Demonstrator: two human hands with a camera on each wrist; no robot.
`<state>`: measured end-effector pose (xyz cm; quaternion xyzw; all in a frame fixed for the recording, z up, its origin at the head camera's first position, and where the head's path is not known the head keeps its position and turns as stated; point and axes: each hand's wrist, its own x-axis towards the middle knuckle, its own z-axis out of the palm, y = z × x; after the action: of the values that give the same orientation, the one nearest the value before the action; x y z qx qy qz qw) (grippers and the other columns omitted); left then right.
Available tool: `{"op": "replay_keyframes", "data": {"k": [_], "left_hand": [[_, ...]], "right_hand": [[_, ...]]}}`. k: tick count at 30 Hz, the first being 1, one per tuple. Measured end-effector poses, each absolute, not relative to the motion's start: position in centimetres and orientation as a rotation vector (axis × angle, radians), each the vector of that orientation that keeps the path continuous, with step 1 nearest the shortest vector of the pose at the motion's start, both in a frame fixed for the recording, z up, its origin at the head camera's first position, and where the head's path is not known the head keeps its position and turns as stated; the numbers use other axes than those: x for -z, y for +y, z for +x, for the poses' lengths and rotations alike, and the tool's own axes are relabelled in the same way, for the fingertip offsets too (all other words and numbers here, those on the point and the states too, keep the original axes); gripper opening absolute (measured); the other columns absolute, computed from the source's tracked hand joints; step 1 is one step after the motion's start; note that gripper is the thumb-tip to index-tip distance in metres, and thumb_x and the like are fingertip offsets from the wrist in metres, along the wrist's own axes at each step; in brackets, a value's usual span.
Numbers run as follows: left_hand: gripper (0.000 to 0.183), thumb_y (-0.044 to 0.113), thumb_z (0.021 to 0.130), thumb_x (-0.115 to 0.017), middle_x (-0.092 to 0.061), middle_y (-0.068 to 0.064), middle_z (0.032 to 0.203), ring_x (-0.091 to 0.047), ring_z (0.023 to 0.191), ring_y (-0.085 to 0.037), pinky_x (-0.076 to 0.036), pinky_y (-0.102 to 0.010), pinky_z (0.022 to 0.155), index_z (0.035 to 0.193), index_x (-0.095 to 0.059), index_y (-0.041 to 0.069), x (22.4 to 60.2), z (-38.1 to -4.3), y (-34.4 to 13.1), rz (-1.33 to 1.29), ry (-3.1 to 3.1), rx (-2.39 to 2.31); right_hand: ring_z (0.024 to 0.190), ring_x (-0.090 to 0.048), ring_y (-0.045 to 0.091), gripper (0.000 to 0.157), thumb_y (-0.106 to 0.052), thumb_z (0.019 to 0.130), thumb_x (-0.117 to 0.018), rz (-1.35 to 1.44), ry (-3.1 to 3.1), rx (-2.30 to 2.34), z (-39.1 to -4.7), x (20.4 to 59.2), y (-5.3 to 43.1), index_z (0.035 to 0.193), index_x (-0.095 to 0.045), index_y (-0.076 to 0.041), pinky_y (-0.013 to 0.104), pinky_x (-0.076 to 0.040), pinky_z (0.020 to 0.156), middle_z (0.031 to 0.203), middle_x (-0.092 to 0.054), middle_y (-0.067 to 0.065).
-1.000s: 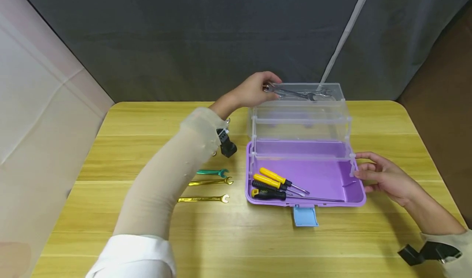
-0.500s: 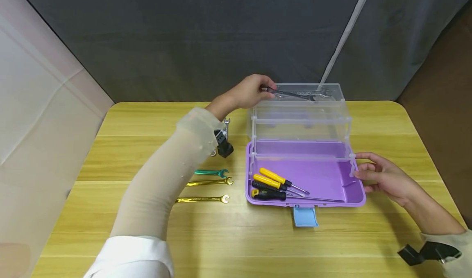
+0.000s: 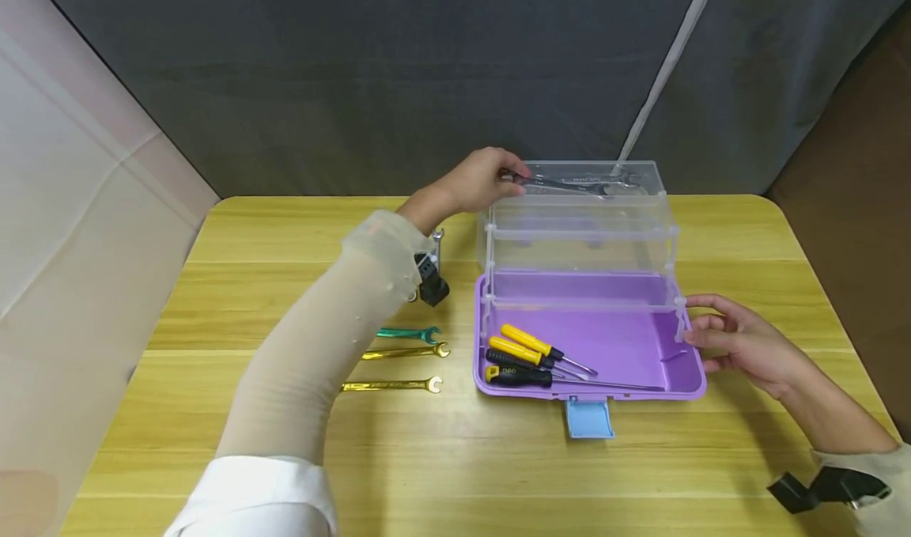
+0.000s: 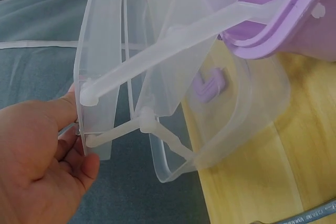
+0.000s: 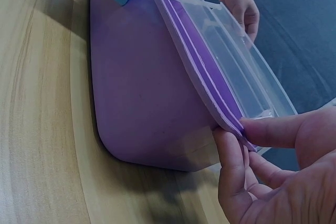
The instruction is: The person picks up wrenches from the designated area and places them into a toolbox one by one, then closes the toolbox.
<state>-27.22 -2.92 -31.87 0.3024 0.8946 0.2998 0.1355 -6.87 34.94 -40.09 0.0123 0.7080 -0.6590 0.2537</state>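
My left hand is at the left end of the raised clear top tray of a purple toolbox. It pinches one end of a silver wrench, whose shaft reaches along the tray. In the left wrist view the tray wall hides most of the wrench, and the fingertips are right at that wall. With thumb and fingers, my right hand pinches the toolbox's right rim. Yellow-handled screwdrivers and a black-handled screwdriver lie in the box's bottom at the left.
Left of the box, a green wrench and two gold wrenches lie on the wooden table, partly behind my left forearm. A silver wrench lies farther back. The blue latch hangs out in front.
My left hand has shifted slightly left and down, with the held wrench moving along. My right hand and the toolbox stay in place.
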Motion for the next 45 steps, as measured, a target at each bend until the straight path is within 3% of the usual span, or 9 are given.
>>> {"op": "replay_keyframes", "data": {"k": [11, 21, 26, 35, 45], "left_hand": [[0.033, 0.015, 0.102, -0.063, -0.064, -0.013, 0.131, -0.056, 0.124, -0.023, -0.043, -0.030, 0.106, 0.132, -0.065, 0.000, 32.0, -27.0, -2.9, 0.891, 2.600, -0.825], [0.027, 0.020, 0.105, -0.059, -0.069, -0.011, 0.116, -0.060, 0.101, -0.019, -0.049, -0.031, 0.092, 0.122, -0.070, 0.001, 31.7, -27.0, -3.0, 0.899, 2.618, -0.903], [0.028, 0.022, 0.105, -0.059, -0.067, -0.009, 0.114, -0.058, 0.100, -0.018, -0.049, -0.031, 0.091, 0.123, -0.069, 0.002, 31.2, -26.9, -3.1, 0.889, 2.644, -0.913], [0.035, 0.028, 0.105, -0.059, -0.063, -0.009, 0.127, -0.057, 0.120, -0.022, -0.043, -0.038, 0.106, 0.130, -0.066, 0.004, 30.3, -26.1, -4.2, 1.033, 2.794, -0.790], [0.052, 0.040, 0.105, -0.056, -0.049, -0.010, 0.152, -0.039, 0.144, -0.026, -0.028, -0.051, 0.117, 0.146, -0.053, 0.008, 30.1, -24.5, -5.9, 1.076, 2.919, -0.516]], "right_hand": [[0.084, -0.068, 0.017, 0.040, 0.003, 0.099, -0.059, 0.046, 1.934, 1.774, -6.9, 40.1, 35.0, 0.124, -0.056, -0.030, 0.035, -0.058, 0.067, 0.096, -0.066, -0.001], [0.085, -0.068, 0.017, 0.039, 0.002, 0.100, -0.058, 0.032, 1.942, 1.774, -7.0, 40.2, 34.9, 0.123, -0.056, -0.029, 0.034, -0.059, 0.067, 0.097, -0.066, -0.001], [0.084, -0.068, 0.017, 0.040, 0.003, 0.100, -0.057, 0.033, 1.945, 1.772, -7.0, 40.2, 35.0, 0.123, -0.057, -0.030, 0.034, -0.058, 0.067, 0.096, -0.067, -0.002], [0.084, -0.067, 0.016, 0.040, 0.003, 0.101, -0.056, 0.031, 1.936, 1.778, -7.1, 40.2, 35.1, 0.123, -0.058, -0.030, 0.033, -0.058, 0.067, 0.095, -0.066, -0.001], [0.085, -0.067, 0.016, 0.039, 0.001, 0.100, -0.059, 0.040, 1.961, 1.754, -7.1, 40.2, 34.9, 0.123, -0.056, -0.030, 0.034, -0.057, 0.067, 0.095, -0.065, -0.003]]}}
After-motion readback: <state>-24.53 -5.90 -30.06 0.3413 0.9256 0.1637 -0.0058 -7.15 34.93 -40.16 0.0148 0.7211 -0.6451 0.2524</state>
